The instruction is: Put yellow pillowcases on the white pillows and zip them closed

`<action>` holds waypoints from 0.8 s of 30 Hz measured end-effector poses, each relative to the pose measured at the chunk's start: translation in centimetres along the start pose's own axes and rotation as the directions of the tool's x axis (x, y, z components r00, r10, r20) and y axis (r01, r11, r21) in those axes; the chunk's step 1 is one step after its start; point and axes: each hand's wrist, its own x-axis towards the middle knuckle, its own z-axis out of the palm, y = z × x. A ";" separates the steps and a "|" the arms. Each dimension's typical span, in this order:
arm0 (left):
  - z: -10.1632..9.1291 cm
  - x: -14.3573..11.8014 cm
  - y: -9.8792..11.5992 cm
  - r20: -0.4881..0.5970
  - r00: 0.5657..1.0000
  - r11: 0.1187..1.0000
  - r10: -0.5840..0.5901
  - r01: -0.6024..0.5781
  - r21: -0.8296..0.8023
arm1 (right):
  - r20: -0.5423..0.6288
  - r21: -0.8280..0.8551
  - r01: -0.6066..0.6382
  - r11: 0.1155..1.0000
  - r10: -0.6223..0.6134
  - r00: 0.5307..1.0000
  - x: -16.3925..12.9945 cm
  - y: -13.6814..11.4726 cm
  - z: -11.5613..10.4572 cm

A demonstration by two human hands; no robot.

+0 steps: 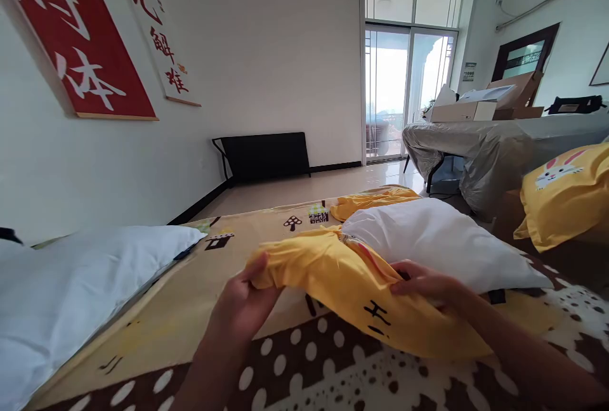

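I had the left hand (252,289) holding one end of the yellow pillowcase (323,265) between thumb and fingers; the right hand (423,283) pinched its cloth farther along; it stretched between them over the patterned bedspread (214,290); a white pillow (438,240) lay just beyond.

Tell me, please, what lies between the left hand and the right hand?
In the head view, the yellow cloth spans from the left hand to the right hand, over the patterned sheet.
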 end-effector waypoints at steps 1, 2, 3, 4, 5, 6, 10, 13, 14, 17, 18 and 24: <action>0.4 0.4 0.9 0.013 0.999 0.999 0.037 -0.037 -0.009 | -0.007 0.156 -0.003 0.988 0.005 1.000 0.2 0.1 -0.1; 0.4 0.8 1.5 0.007 0.997 0.997 0.071 -0.071 -0.013 | -0.013 0.279 0.008 0.960 -0.004 1.000 0.3 0.1 -0.3; -0.2 1.1 1.9 -0.026 0.996 0.996 0.090 -0.090 -0.007 | -0.019 0.363 0.026 0.931 -0.020 1.000 0.4 0.1 -0.5; -1.3 1.3 1.9 -0.081 0.992 0.995 0.097 -0.097 0.012 | -0.021 0.414 0.041 0.909 -0.036 0.999 0.3 0.0 -0.8; -3.0 1.4 1.6 -0.151 0.984 0.995 0.092 -0.087 0.043 | -0.021 0.439 0.055 0.897 -0.051 0.998 0.2 -0.1 -1.1; -5.0 1.5 1.0 -0.232 0.970 0.995 0.071 -0.053 0.085 | -0.023 0.447 0.070 0.892 -0.067 0.998 0.1 -0.4 -1.3; -13.8 0.9 -2.2 -0.322 0.946 0.950 -0.048 0.143 0.277 | -0.070 0.437 0.128 0.890 -0.109 0.992 -0.6 -1.3 -1.1; -17.0 -0.1 -3.2 -0.319 0.942 0.876 -0.102 0.237 0.420 | 0.016 0.415 0.079 0.906 -0.094 0.995 -1.0 -1.2 0.3; -17.1 -0.4 -3.4 -0.312 0.942 0.847 -0.121 0.262 0.463 | 0.085 0.376 0.053 0.925 -0.092 0.992 -1.2 -1.0 0.9; -15.2 -1.2 -4.0 -0.263 0.947 0.772 -0.183 0.304 0.558 | 0.281 0.107 -0.009 0.994 -0.021 0.959 -2.1 -0.3 2.7; -14.1 -1.2 -4.3 -0.252 0.950 0.765 -0.182 0.298 0.571 | 0.298 -0.008 -0.013 1.000 0.015 0.954 -2.5 -0.2 3.2; -7.4 2.1 -2.4 -0.243 0.967 0.831 0.074 0.075 0.551 | 0.317 -0.418 0.141 0.897 -0.001 0.948 -3.7 0.6 2.4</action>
